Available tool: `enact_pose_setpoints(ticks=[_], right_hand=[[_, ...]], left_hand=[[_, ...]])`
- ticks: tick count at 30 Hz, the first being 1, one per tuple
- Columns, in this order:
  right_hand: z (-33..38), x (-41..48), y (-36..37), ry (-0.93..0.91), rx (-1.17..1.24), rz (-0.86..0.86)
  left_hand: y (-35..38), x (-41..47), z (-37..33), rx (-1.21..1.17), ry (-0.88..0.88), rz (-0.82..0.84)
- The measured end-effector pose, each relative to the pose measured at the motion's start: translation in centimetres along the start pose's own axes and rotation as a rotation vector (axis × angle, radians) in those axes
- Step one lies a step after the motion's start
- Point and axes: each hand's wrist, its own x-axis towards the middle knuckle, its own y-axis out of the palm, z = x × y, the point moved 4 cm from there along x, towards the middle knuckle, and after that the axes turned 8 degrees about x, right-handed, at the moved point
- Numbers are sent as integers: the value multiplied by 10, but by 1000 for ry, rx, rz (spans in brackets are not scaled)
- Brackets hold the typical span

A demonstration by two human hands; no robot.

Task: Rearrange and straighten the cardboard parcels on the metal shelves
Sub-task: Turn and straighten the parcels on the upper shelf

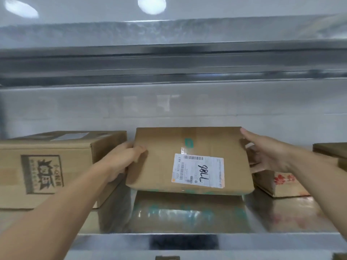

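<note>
My left hand (124, 158) grips the left edge of the flat box (161, 166), thumb on top, the other fingers hidden beneath it. My right hand (266, 152) lies against the right edge with one finger stretched to the far corner. The rest slip behind the cardboard, so I cannot tell whether they curl under it.

The flat box sits mid-shelf (187, 218) between its neighbours. Its white label (199, 170) faces up with handwriting that looks like "98LL", and the small print is unreadable. Just left stands a big box (56, 166), cut off by the frame. To the right, a low box (279, 184) with red print is partly covered by my wrist. The upper shelf (169, 62) is blurred.
</note>
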Motion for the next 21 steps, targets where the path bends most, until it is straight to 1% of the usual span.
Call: enact_pose_setpoints(ticks=[6, 11, 13, 16, 19, 21], right_hand=[[-5, -3, -2, -28, 97, -60], [-12, -6, -6, -43, 148, -76], [-16, -6, -9, -43, 165, -96], [-21, -7, -12, -25, 184, -105], [-20, -8, -10, 17, 182, -83], [-15, -10, -4, 58, 135, -44]], left_hand=[[-1, -14, 10, -138, -12, -47], [3, -30, 11, -329, -29, -48], [1, -35, 14, -376, -48, -80], [-5, -37, 20, -379, -98, -101], [-14, -35, 21, -319, -134, -69], [-21, -34, 16, -292, -171, -25]])
